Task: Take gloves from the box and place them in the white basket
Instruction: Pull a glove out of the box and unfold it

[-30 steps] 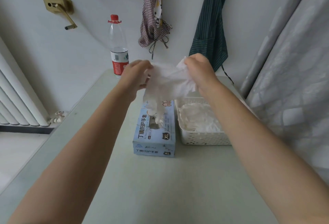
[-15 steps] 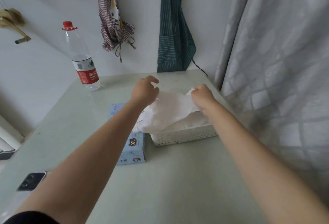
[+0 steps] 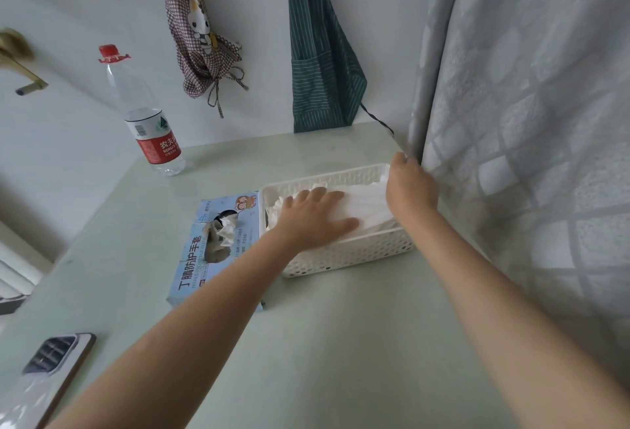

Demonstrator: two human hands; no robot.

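We observe two bare forearms entering from the lower edge; no sleeve, watch, ring or glove is worn on either; the left hand shows four fingers and a thumb; the right hand shows its back, knuckles uppermost.

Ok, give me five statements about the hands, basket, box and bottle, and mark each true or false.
1. The left hand lies flat on the gloves in the basket. True.
2. The box stands right of the basket. False: it lies to its left.
3. The bottle lies on its side. False: it stands upright.
4. A glove pokes from the box's opening. True.
5. The right hand rests on the box. False: it is at the basket's far right end.
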